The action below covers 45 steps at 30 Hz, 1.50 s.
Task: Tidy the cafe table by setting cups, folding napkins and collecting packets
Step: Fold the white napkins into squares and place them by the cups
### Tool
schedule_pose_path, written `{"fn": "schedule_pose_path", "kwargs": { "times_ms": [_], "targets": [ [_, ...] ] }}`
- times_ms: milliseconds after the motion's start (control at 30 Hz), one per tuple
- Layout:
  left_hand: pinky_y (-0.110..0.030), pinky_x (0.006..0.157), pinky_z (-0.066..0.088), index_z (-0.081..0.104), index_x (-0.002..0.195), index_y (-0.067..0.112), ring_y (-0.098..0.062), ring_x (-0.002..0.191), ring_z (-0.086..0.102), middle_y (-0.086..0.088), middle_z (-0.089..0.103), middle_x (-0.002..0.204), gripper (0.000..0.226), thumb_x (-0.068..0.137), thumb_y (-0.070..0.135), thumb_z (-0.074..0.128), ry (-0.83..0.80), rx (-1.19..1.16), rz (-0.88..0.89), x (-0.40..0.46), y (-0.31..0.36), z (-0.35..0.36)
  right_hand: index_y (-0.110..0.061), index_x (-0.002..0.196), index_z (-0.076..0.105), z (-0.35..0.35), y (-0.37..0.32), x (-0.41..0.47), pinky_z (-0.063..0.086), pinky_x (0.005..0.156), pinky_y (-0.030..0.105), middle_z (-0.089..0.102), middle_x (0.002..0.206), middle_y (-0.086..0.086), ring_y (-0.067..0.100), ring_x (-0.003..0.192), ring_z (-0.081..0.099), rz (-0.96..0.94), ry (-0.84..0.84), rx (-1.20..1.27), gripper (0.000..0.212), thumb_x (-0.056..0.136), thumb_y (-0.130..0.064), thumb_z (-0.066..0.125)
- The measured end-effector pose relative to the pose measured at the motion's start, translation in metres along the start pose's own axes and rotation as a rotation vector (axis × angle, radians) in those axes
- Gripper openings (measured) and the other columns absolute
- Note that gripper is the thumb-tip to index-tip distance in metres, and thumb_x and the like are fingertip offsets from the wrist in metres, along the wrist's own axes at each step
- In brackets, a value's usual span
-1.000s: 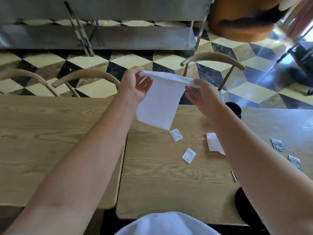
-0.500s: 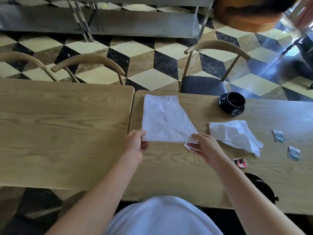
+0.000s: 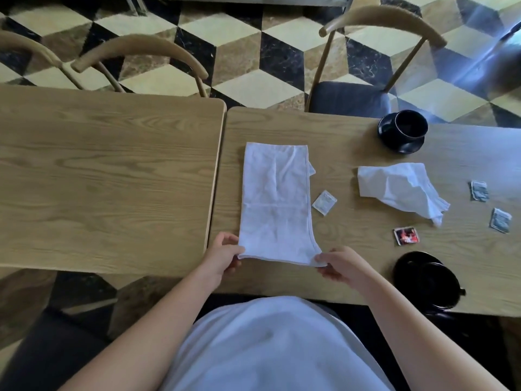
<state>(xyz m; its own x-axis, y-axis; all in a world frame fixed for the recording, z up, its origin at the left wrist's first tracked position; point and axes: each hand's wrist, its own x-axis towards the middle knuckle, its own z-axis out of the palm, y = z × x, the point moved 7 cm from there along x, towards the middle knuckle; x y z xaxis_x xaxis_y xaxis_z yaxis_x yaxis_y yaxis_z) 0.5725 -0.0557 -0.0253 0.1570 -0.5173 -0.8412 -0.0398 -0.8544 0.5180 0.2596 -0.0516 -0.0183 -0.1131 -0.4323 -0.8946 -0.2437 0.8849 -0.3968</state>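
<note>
A white napkin [image 3: 275, 201] lies flat and folded lengthwise on the right wooden table [image 3: 352, 266]. My left hand [image 3: 224, 256] pinches its near left corner, and my right hand [image 3: 342, 266] pinches its near right corner. A second, crumpled napkin [image 3: 400, 189] lies further right. A white packet [image 3: 324, 202] sits beside the flat napkin; another peeks out from under its right edge. A red packet [image 3: 406, 236] and two grey packets [image 3: 479, 191] [image 3: 500, 220] lie to the right. A black cup on a saucer [image 3: 403, 131] stands at the far side. Another black cup and saucer [image 3: 425, 280] sit at the near edge.
A second wooden table [image 3: 107, 176] adjoins on the left with a narrow gap between. Wooden chairs [image 3: 380, 52] [image 3: 141, 55] stand across the tables on a chequered floor. My white shirt fills the bottom of the view.
The napkin was held up in the air, then laid down on the table; it now lies flat and stretched toward me, with both hands still at its near corners.
</note>
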Motion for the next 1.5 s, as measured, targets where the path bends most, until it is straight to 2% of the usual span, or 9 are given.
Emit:
{"fn": "schedule_pose_path", "kwargs": {
  "times_ms": [167,333,400,533,667,900,1100,1200,1500],
  "targets": [
    [-0.021,0.043,0.044,0.066,0.091,0.01,-0.016,0.054,0.065,-0.012,0.069,0.079,0.013,0.088,0.0,0.058,-0.037,-0.229,0.047,0.012,0.053,0.012,-0.008,0.095,0.06,-0.011,-0.059,0.008,0.055,0.053,0.027,0.07,0.078,0.009,0.018,0.062,0.072,-0.183,0.014,0.228,0.011,0.087,-0.002,0.064],
    [-0.03,0.064,0.06,0.067,0.104,-0.007,-0.026,0.08,0.075,-0.024,0.075,0.094,0.025,0.084,-0.002,0.052,-0.149,-0.454,0.076,0.039,0.112,0.023,0.0,0.103,0.066,-0.021,-0.116,0.031,0.061,0.077,0.033,0.076,0.105,0.018,0.028,0.097,0.076,-0.2,-0.099,0.463,0.016,0.095,-0.001,0.052],
    [-0.028,0.061,0.059,0.066,0.107,-0.007,-0.024,0.075,0.073,-0.021,0.074,0.09,0.027,0.083,-0.005,0.053,-0.113,-0.396,0.097,0.057,0.131,0.022,0.003,0.111,0.065,-0.025,-0.138,0.043,0.061,0.082,0.032,0.077,0.109,0.015,0.025,0.103,0.075,-0.217,-0.135,0.468,0.024,0.092,0.004,0.051],
    [-0.021,0.043,0.035,0.068,0.089,0.011,-0.011,0.042,0.042,0.003,0.052,0.052,0.006,0.084,0.011,0.072,0.051,-0.076,0.14,0.096,0.165,0.015,-0.008,0.102,0.074,-0.034,-0.177,0.072,0.056,0.07,0.024,0.08,0.093,0.006,0.013,0.082,0.076,-0.235,-0.051,0.211,0.019,0.083,-0.011,0.076],
    [-0.022,0.046,0.03,0.066,0.082,0.017,-0.012,0.041,0.037,0.004,0.053,0.053,0.013,0.083,0.024,0.077,0.17,0.046,0.183,0.137,0.195,0.009,-0.013,0.084,0.075,-0.038,-0.216,0.11,0.039,0.046,0.019,0.055,0.059,-0.005,0.009,0.046,0.044,-0.257,0.079,0.056,0.007,0.087,-0.019,0.073],
    [-0.022,0.048,0.034,0.069,0.095,0.016,-0.015,0.048,0.041,0.003,0.056,0.066,0.014,0.086,0.026,0.073,0.232,0.141,0.201,0.192,0.225,0.015,-0.02,0.058,0.055,-0.041,-0.251,0.164,0.031,0.037,0.014,0.045,0.052,-0.005,0.011,0.042,0.038,-0.241,0.136,-0.098,0.032,0.085,-0.023,0.072],
    [-0.024,0.048,0.029,0.064,0.076,0.02,-0.016,0.049,0.034,0.002,0.047,0.06,0.015,0.086,0.027,0.073,0.209,0.144,0.161,0.215,0.225,0.023,-0.012,0.075,0.065,-0.041,-0.251,0.187,0.034,0.049,0.025,0.049,0.058,0.0,0.016,0.05,0.041,-0.204,0.133,-0.088,0.011,0.083,-0.019,0.068],
    [-0.022,0.045,0.032,0.06,0.071,0.021,-0.015,0.047,0.037,0.002,0.045,0.055,0.021,0.088,0.028,0.07,0.186,0.126,0.137,0.219,0.223,0.024,-0.014,0.07,0.064,-0.043,-0.253,0.194,0.036,0.048,0.024,0.052,0.054,-0.003,0.014,0.046,0.045,-0.197,0.151,-0.087,0.015,0.084,-0.02,0.069],
    [-0.022,0.044,0.044,0.052,0.082,0.017,-0.015,0.046,0.048,-0.002,0.052,0.059,0.019,0.092,0.025,0.066,0.162,-0.042,0.104,0.211,0.225,0.022,-0.015,0.095,0.066,-0.039,-0.257,0.191,0.049,0.058,0.025,0.068,0.076,-0.002,0.015,0.061,0.062,-0.271,0.284,-0.1,0.016,0.091,-0.029,0.059]
  ]
}}
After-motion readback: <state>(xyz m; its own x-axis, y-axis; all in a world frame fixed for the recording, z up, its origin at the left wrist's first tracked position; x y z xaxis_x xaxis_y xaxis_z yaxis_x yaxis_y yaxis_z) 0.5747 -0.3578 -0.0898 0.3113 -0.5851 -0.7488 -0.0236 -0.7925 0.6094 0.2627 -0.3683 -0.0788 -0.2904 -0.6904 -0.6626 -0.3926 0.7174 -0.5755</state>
